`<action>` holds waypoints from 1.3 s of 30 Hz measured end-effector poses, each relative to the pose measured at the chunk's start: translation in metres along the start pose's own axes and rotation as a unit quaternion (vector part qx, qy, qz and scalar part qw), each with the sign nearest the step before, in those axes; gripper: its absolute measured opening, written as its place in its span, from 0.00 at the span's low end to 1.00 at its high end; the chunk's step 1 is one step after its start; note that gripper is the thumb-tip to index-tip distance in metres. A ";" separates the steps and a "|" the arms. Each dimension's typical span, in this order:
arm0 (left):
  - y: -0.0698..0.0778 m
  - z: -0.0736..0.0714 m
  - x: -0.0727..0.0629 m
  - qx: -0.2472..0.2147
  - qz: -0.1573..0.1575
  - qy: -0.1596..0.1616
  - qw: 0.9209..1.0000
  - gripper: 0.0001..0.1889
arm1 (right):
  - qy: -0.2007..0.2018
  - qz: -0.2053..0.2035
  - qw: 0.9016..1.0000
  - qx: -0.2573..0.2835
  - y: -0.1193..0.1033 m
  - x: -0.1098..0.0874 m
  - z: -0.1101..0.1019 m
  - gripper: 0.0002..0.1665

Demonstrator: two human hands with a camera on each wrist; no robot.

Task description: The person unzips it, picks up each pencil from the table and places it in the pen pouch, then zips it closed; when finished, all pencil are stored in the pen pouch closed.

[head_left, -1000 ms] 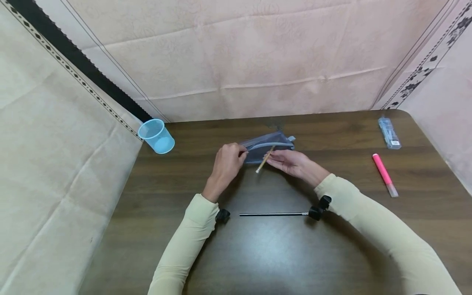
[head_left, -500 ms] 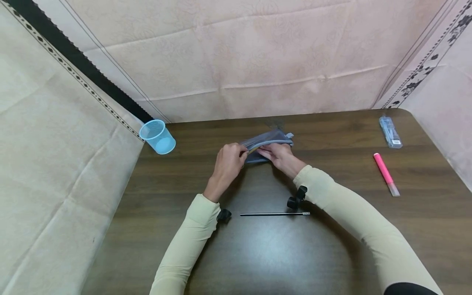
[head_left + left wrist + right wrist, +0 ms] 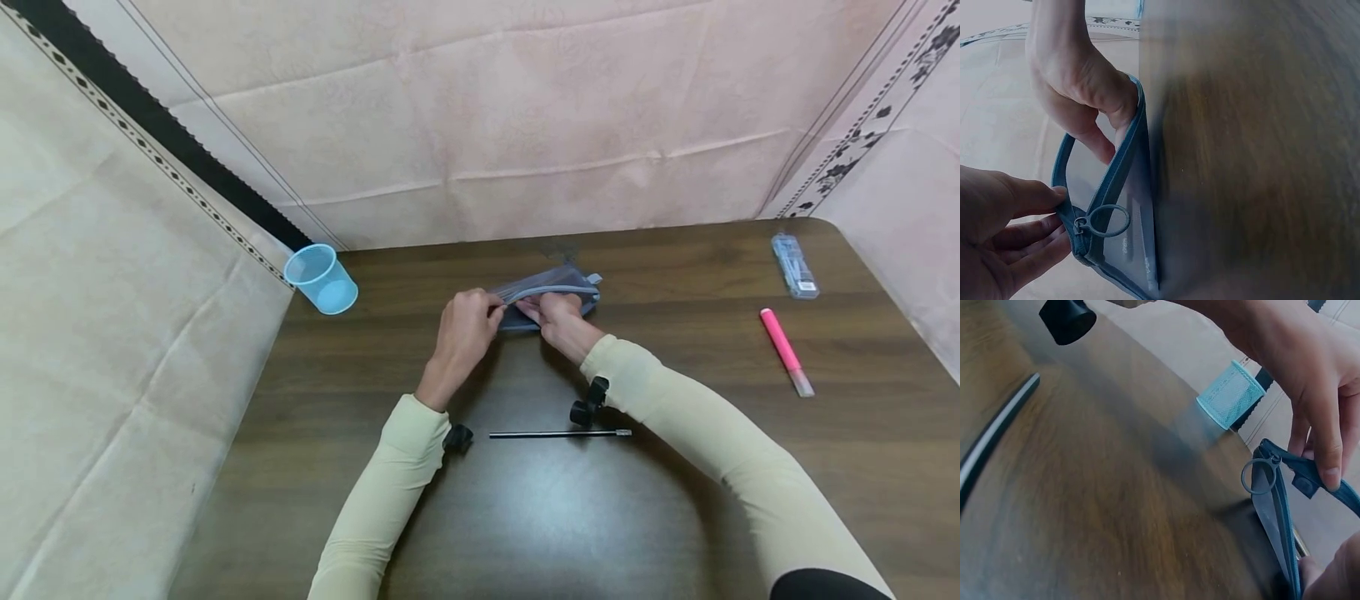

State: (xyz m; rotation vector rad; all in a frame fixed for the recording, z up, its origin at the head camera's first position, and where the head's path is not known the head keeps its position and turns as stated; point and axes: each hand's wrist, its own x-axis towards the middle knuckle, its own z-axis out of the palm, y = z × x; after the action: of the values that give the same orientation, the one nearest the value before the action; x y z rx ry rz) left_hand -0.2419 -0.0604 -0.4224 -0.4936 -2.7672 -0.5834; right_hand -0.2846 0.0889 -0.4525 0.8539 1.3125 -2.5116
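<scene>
A translucent blue zip pencil pouch (image 3: 551,279) lies near the back of the table, its mouth spread apart. My left hand (image 3: 467,333) pinches the left end of its rim; in the left wrist view, the thumb sits beside the zip's ring pull (image 3: 1110,220). My right hand (image 3: 566,321) reaches into the mouth from the right, its fingers (image 3: 1102,147) partly hidden by the zip edge. In the right wrist view, a thin shiny stick (image 3: 1300,544) shows inside the rim by that hand. Whether the right fingers still grip a pencil, I cannot tell.
A black pencil (image 3: 558,434) lies in front of both hands. To the right are a pink marker (image 3: 785,352) and a pale blue packet (image 3: 795,267). A light blue mesh cup (image 3: 321,279) stands at the back left edge. Fabric hangs behind the table (image 3: 300,467).
My right hand has carried a yellowish pencil leftward into the pouch's mouth, and the pencil has gone out of sight in the head view. My left hand keeps its hold on the rim.
</scene>
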 end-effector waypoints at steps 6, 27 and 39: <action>-0.001 0.001 0.001 -0.001 0.013 0.006 1.000 0.07 | -0.021 0.025 0.999 0.035 -0.004 -0.002 -0.002 0.32; -0.005 -0.001 0.001 -0.007 0.008 0.009 1.000 0.07 | -0.333 -0.321 0.666 -0.585 -0.002 -0.100 -0.084 0.13; -0.007 0.000 0.000 -0.007 0.006 0.005 1.000 0.08 | -0.376 -0.334 0.483 -0.717 0.013 -0.121 -0.116 0.06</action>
State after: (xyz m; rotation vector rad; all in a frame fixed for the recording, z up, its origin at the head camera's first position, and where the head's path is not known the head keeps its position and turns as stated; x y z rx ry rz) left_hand -0.2448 -0.0666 -0.4250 -0.5090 -2.7511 -0.6003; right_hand -0.1333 0.1616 -0.4449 -1.1346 2.5547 -0.6648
